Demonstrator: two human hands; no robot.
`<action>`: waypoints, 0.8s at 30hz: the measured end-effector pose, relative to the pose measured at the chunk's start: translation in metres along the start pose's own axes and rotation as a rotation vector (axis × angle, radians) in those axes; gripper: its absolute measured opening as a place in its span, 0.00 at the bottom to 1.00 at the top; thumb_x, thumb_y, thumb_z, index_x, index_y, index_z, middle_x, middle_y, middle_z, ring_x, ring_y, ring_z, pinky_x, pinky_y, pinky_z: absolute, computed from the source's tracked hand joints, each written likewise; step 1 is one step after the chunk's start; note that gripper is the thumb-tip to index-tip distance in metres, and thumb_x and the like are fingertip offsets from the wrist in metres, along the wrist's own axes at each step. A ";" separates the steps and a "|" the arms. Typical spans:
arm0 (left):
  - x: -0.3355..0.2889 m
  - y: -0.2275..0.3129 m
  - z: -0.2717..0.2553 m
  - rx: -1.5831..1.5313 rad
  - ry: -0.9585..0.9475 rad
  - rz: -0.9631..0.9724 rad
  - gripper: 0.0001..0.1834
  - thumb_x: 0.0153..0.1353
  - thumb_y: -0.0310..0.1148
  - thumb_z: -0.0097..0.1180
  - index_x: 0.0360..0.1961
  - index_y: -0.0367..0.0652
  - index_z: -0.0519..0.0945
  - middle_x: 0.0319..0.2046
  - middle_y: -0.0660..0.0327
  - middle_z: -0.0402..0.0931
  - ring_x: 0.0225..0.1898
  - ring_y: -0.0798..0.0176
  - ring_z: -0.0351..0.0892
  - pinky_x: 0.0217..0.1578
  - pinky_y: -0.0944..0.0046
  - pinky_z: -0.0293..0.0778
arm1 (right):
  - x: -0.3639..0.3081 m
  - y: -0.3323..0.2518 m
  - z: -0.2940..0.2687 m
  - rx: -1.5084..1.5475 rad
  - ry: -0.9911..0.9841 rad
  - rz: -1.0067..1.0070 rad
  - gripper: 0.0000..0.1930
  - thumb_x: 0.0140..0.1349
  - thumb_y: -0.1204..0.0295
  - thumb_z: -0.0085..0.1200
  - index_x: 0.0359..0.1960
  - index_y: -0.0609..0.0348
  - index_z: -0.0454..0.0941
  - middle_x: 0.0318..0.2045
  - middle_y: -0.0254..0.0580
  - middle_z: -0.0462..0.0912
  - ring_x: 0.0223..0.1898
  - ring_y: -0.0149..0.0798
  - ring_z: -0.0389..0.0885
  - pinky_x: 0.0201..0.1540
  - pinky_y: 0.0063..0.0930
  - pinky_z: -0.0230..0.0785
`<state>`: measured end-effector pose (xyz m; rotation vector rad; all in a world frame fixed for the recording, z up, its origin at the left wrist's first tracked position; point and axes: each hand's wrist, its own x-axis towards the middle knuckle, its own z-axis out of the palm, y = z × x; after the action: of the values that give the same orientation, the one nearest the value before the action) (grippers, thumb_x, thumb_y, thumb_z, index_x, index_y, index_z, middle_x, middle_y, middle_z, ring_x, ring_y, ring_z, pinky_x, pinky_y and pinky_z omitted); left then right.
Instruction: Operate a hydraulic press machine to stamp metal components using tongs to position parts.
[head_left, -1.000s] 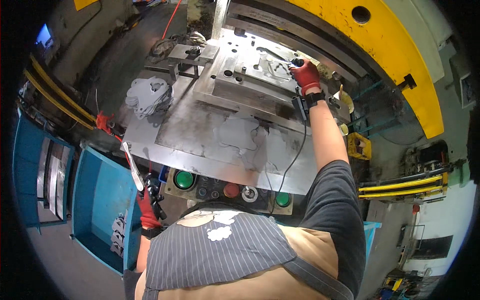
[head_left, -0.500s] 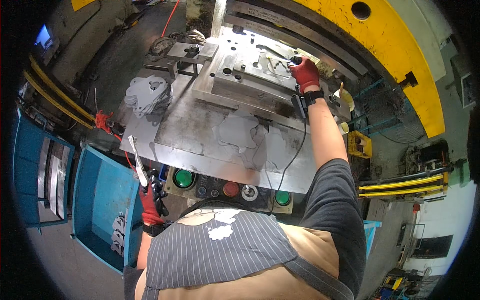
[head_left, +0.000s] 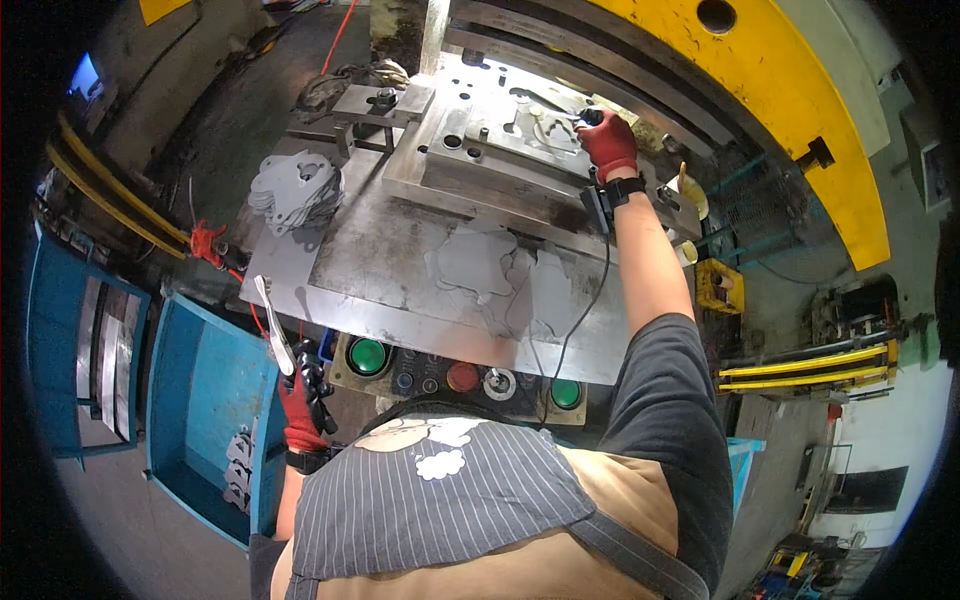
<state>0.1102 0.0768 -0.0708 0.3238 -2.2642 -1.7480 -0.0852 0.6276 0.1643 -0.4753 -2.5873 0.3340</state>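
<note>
My left hand (head_left: 306,398), in a red glove with black fingers, is closed round long silver tweezers (head_left: 276,325) that point up past the table's front edge. My right hand (head_left: 609,143), gloved the same way, reaches forward over the steel die (head_left: 500,170). Its fingers are bent and closed at the right end of a flat grey cut-out plate (head_left: 555,130) on the die; what they grip is hidden. Shaped grey sheet-metal blanks (head_left: 475,262) lie flat on the steel table (head_left: 370,255) before the die. A stack of similar blanks (head_left: 295,190) rests at the table's left.
A yellow press frame (head_left: 800,90) curves over the right. Below the table's front edge a control panel carries green buttons (head_left: 367,355) and a red button (head_left: 462,377). A blue bin (head_left: 205,370) with several metal pieces stands at left. A cable (head_left: 590,310) hangs from my right wrist.
</note>
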 end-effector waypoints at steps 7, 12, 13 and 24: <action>-0.001 0.042 0.012 -0.585 -0.179 -0.489 0.14 0.58 0.33 0.49 0.45 0.45 0.71 0.20 0.67 0.68 0.16 0.75 0.64 0.12 0.75 0.62 | -0.004 -0.006 -0.006 -0.048 0.038 -0.024 0.16 0.40 0.62 0.54 0.30 0.57 0.78 0.32 0.51 0.78 0.36 0.48 0.77 0.39 0.37 0.70; -0.004 0.073 0.019 -0.471 -0.179 -0.430 0.13 0.58 0.34 0.49 0.44 0.45 0.72 0.20 0.68 0.68 0.15 0.75 0.63 0.12 0.76 0.62 | -0.005 -0.007 -0.008 -0.073 -0.021 -0.002 0.19 0.41 0.60 0.55 0.34 0.58 0.77 0.35 0.51 0.78 0.38 0.49 0.76 0.41 0.36 0.69; -0.004 0.076 0.020 -0.449 -0.177 -0.423 0.13 0.58 0.34 0.49 0.44 0.45 0.72 0.20 0.68 0.68 0.15 0.76 0.63 0.13 0.76 0.62 | -0.004 -0.005 -0.006 -0.102 -0.022 -0.004 0.19 0.41 0.60 0.55 0.34 0.58 0.77 0.35 0.51 0.78 0.39 0.49 0.76 0.42 0.36 0.69; -0.003 0.027 0.010 -0.368 -0.028 -0.430 0.15 0.56 0.34 0.52 0.45 0.44 0.70 0.25 0.63 0.73 0.19 0.71 0.71 0.16 0.72 0.70 | -0.003 -0.005 -0.003 -0.032 -0.002 -0.009 0.15 0.42 0.62 0.52 0.31 0.56 0.78 0.33 0.51 0.78 0.38 0.49 0.76 0.40 0.36 0.70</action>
<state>0.1086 0.0939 -0.0471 0.7513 -1.9310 -2.3409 -0.0825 0.6221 0.1677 -0.4752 -2.5991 0.2907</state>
